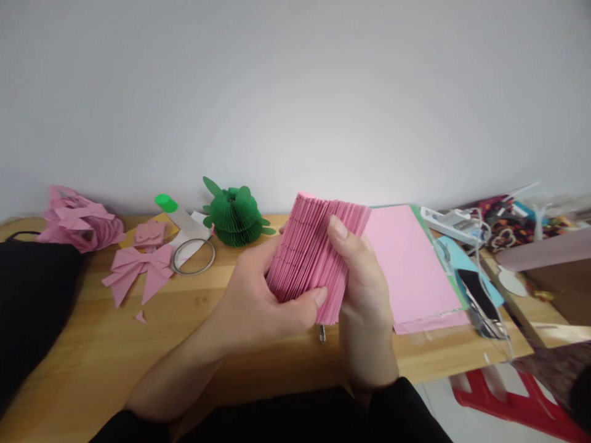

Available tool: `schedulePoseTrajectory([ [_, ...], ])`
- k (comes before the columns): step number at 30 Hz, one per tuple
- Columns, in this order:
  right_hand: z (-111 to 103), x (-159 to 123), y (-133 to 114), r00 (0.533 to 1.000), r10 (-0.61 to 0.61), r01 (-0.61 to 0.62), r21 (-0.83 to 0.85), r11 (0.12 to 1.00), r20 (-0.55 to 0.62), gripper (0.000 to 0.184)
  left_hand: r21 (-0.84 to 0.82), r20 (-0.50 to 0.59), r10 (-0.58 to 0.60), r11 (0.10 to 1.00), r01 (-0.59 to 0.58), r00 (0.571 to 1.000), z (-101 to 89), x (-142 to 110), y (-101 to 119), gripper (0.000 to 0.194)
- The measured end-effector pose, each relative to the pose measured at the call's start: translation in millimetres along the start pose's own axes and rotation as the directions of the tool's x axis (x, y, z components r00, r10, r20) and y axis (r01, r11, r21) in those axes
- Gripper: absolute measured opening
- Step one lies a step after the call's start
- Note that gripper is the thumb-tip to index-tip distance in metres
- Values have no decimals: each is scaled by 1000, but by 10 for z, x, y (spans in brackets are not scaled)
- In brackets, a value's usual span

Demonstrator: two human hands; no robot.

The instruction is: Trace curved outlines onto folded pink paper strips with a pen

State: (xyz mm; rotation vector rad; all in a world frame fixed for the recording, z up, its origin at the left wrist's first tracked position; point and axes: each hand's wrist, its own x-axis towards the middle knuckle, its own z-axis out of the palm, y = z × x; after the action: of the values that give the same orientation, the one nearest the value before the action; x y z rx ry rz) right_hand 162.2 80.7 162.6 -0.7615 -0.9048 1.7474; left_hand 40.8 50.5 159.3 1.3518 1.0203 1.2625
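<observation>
A thick block of pink pleated paper (307,243) is held up above the table, its many thin folds facing me and dark lines crossing them. My left hand (268,301) is closed around its lower left side, thumb pressed across the folds near the bottom. On the right side my right hand (364,277) grips it, with the thumb lying on the upper folds. The fingers behind the block are mostly hidden. Just beneath it a small metal object (322,333) peeks out, too covered to name.
Along the wall stand a green paper honeycomb figure (234,215), a glue stick (178,215), a metal ring (194,256), a pink paper bow (141,271) and a pink paper piece (80,221). Pink sheets (409,264), a phone (479,295) and a power strip (450,224) lie right.
</observation>
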Motion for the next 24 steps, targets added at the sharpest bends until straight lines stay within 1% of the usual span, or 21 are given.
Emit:
schedulePoseTrajectory([
  [8, -9, 7, -15, 1000, 14, -14, -9, 1000, -7, 34, 4, 5, -42, 999, 42, 999, 0, 4, 7, 13],
  [13, 7, 0, -24, 1000, -2, 1, -48, 999, -20, 37, 4, 16, -41, 999, 41, 999, -8, -3, -3, 13],
  [21, 23, -2, -1, 999, -20, 20, 21, 1000, -32, 31, 9, 14, -30, 1000, 30, 999, -32, -3, -9, 11],
  [24, 32, -2, 1, 998, -25, 25, 7, 1000, -61, 31, -11, 32, -23, 1000, 24, 999, -49, 7, -32, 12],
])
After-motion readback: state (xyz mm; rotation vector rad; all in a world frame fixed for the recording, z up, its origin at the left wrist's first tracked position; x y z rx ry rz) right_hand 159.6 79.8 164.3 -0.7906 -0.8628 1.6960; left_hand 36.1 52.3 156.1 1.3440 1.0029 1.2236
